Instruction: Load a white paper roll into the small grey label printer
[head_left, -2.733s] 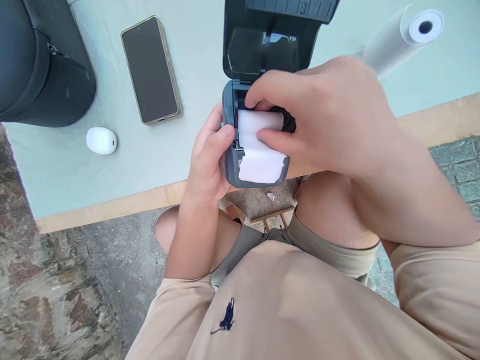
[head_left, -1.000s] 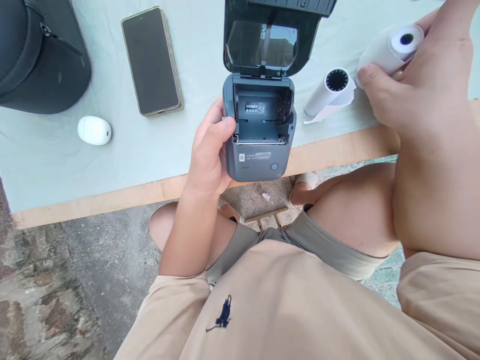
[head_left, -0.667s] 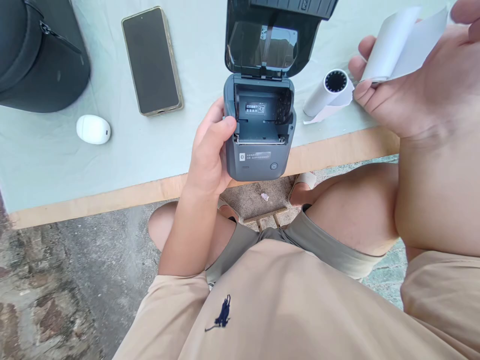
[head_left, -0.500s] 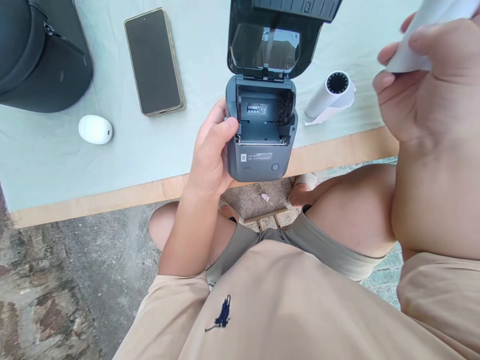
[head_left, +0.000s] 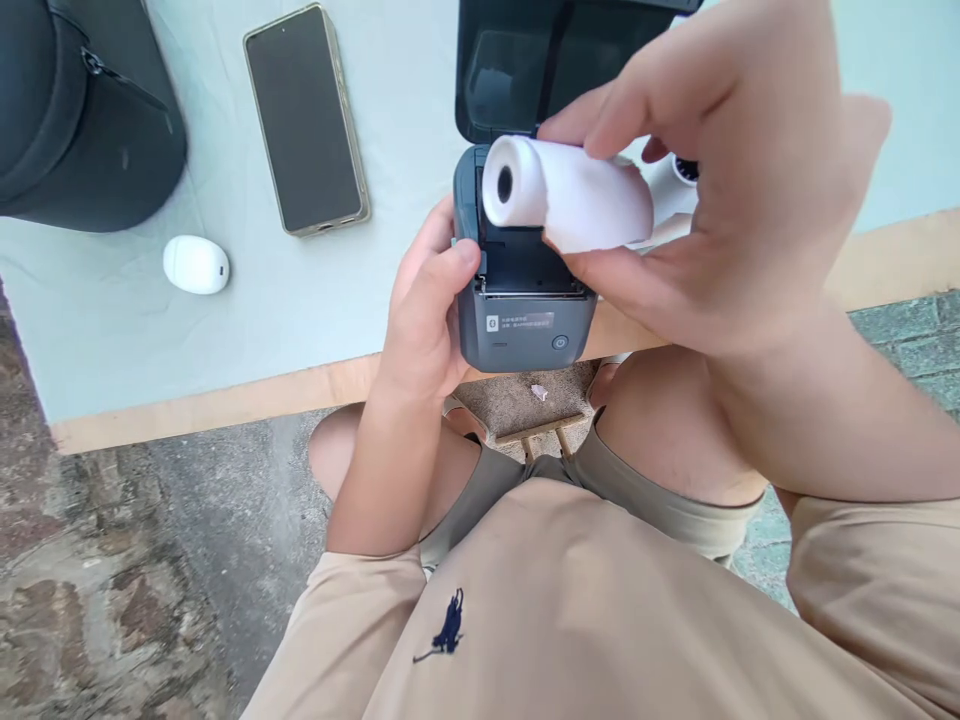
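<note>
A dark grey label printer [head_left: 525, 335] is held at the table's front edge, its lid [head_left: 517, 75] swung up and back. My left hand [head_left: 431, 300] is closed around the printer's left side, thumb on the rim. Over the printer's paper bay, my right hand [head_left: 720, 190] pinches a white paper roll [head_left: 592, 195] between thumb and fingers. The roll lies sideways with its dark core hole facing left, and it hides much of the bay. Behind my right hand, another white roll [head_left: 671, 185] with a dark core shows only in part.
A black phone [head_left: 304, 120] lies on the pale cloth-covered table [head_left: 292, 310]. Left of it are a small white case [head_left: 196, 265] and a black zippered bag [head_left: 90, 120]. My knees are below the table edge, near a wooden bar [head_left: 540, 430].
My right hand has brought the paper roll from the upper right, leftward and down, to over the printer's bay. My left hand still holds the printer in nearly the same place.
</note>
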